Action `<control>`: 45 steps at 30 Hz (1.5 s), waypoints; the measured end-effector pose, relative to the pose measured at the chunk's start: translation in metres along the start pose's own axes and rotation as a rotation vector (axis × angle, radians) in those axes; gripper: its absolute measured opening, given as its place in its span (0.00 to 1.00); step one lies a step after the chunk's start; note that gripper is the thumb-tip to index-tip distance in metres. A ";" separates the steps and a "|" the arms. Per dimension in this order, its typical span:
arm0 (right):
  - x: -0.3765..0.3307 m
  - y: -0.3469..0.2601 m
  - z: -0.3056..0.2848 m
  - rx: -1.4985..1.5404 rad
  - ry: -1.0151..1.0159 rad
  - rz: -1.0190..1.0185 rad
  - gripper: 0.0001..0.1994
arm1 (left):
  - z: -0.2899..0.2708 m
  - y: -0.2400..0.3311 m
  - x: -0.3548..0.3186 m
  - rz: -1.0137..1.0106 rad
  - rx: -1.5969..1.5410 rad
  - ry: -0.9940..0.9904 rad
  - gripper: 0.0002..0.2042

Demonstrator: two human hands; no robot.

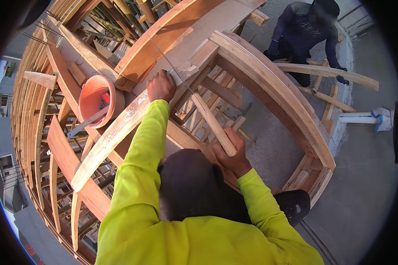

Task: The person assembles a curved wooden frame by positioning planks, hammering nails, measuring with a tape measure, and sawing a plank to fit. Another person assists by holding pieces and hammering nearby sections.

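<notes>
My right hand point(234, 152) is wrapped round the long wooden handle of a handsaw point(213, 123). The saw's thin blade runs up and away to the left and looks edge-on, crossing beside a long pale wooden board point(119, 128). On top of that board my left hand point(161, 87) is closed over its edge, close to the blade on its left side. Whether the teeth touch the wood I cannot tell. The board slants from the lower left up to a curved timber frame point(274, 90).
An orange bucket point(85, 95) stands left, a flat metal strip point(87, 123) leaning out. Reddish planks point(75, 165) and curved ribs surround it. Within the frame, an opening drops to concrete. At upper right a gloved co-worker point(307, 35) holds a curved timber point(331, 70) near a white pipe point(357, 118).
</notes>
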State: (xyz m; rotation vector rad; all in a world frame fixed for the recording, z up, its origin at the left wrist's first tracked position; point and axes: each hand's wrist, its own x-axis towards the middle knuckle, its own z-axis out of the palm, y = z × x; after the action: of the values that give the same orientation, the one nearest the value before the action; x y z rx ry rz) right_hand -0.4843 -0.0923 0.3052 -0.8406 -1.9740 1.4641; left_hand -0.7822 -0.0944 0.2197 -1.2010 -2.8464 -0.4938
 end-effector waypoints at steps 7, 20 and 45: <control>-0.055 -0.020 -0.038 -0.264 0.015 -0.140 0.07 | 0.005 -0.002 0.001 0.005 0.026 0.046 0.13; -0.047 -0.014 -0.047 -0.212 0.018 -0.237 0.09 | 0.014 -0.007 0.004 0.016 0.037 0.051 0.12; -0.075 -0.027 -0.067 -0.185 -0.007 -0.239 0.08 | 0.016 -0.009 0.007 0.048 0.034 0.105 0.12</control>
State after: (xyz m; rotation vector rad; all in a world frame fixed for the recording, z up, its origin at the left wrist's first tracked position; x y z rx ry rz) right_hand -0.3895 -0.1123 0.3452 -0.6477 -2.1559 1.1636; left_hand -0.7921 -0.0910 0.2028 -1.1974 -2.7200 -0.4896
